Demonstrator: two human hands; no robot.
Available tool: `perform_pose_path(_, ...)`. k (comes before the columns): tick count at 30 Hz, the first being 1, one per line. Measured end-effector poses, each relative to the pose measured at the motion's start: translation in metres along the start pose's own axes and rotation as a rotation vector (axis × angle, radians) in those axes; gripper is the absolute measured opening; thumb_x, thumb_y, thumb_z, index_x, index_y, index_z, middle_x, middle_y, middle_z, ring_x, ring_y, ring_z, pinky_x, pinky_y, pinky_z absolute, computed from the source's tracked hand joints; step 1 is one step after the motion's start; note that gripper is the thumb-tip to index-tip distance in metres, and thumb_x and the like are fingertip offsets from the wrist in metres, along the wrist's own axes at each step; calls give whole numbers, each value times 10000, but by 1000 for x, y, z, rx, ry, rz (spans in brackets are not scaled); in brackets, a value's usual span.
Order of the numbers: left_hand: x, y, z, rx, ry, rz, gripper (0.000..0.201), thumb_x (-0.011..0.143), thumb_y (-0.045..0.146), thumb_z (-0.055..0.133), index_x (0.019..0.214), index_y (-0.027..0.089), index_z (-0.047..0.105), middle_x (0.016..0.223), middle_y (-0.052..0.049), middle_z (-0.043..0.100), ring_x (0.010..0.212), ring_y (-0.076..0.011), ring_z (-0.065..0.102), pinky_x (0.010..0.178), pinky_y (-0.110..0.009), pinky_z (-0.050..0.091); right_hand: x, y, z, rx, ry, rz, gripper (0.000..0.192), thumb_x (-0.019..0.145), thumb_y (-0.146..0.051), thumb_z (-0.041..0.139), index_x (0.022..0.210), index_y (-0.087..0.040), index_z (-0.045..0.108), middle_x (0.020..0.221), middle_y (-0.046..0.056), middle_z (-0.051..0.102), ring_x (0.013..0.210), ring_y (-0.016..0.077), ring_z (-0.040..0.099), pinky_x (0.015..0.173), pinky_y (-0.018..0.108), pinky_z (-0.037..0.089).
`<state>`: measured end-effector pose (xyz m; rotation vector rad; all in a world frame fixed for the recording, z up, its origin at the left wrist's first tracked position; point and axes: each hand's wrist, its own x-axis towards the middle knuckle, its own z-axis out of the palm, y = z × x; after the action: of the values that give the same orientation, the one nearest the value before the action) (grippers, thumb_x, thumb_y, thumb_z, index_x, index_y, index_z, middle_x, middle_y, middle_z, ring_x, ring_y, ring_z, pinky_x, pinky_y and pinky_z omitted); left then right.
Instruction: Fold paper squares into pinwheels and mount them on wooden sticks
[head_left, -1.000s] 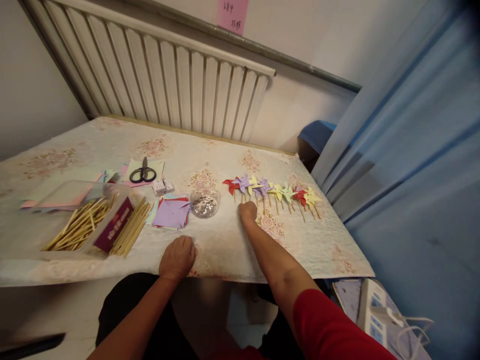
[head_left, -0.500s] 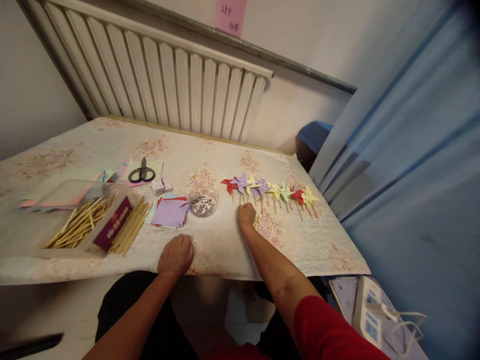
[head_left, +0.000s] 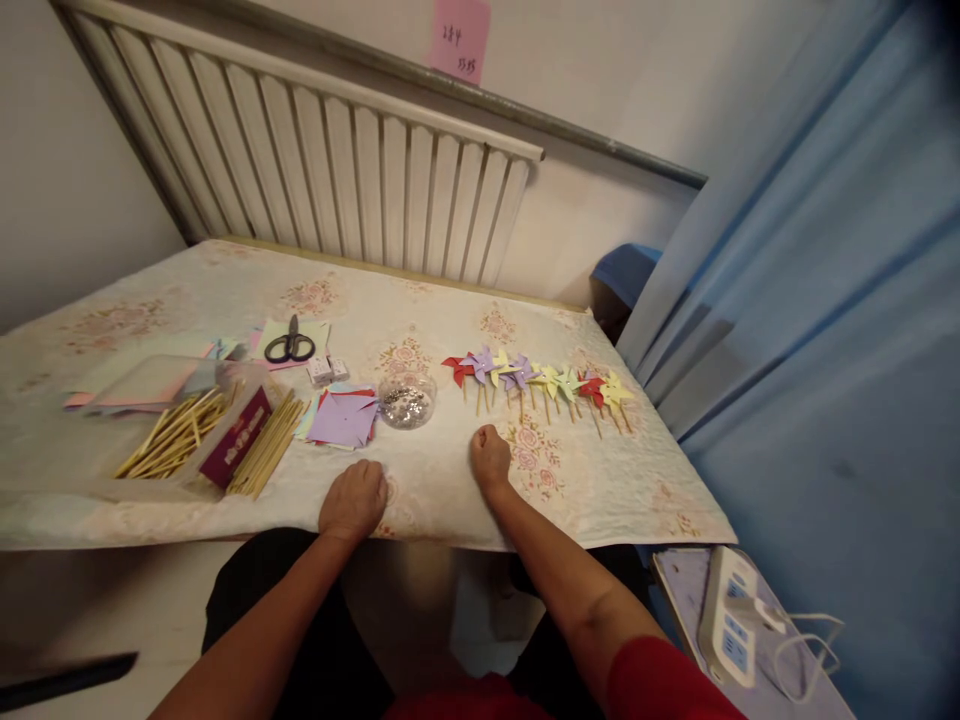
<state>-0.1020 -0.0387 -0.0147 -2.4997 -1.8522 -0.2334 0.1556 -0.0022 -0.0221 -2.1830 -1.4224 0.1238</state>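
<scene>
My left hand (head_left: 355, 500) rests as a loose fist near the table's front edge, with nothing visible in it. Closed into a fist too, my right hand (head_left: 491, 459) lies just in front of a row of paper pinwheels (head_left: 521, 373) on short sticks, apart from them. The pinwheels are red, purple and yellow. Beyond my left hand is a stack of cut paper squares (head_left: 343, 418), purple on top. Beside that stack stands a clear round dish (head_left: 407, 400) of small shiny pieces. A clear plastic box (head_left: 240, 440) holds thin wooden sticks (head_left: 176, 435), and more sticks lie along its right side.
Black-handled scissors (head_left: 291, 345) lie on pale paper at the back left, near two small white boxes (head_left: 328, 370). A radiator (head_left: 337, 150) lines the wall behind the flowered tablecloth (head_left: 450, 320). At the right are a blue curtain (head_left: 810, 350) and a power strip (head_left: 731, 620) with a cable.
My right hand has drawn back a little from the pinwheel sticks toward me, still closed. My left hand stays in about the same place. The view has shifted slightly.
</scene>
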Motion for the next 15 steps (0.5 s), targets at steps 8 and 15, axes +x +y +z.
perform_pose_path(8, -4, 4, -2, -23, 18, -31, 237, 942, 227, 395, 931, 159, 621, 952, -123, 619, 952, -242, 573, 839, -362, 401, -40, 0, -15, 207, -16, 16, 187, 871, -212, 452, 785, -206, 618, 650, -8, 582, 629, 153, 519, 611, 227, 338)
perform_pose_path(15, -8, 6, -1, -67, 35, -63, 226, 933, 218, 413, 971, 149, 625, 977, -135, 618, 960, -259, 564, 851, -387, 406, -106, -41, -98, 855, -221, 94, 136, 780, -299, 530, 695, -205, 578, 506, -53, 487, 454, 131, 453, 448, 226, 350)
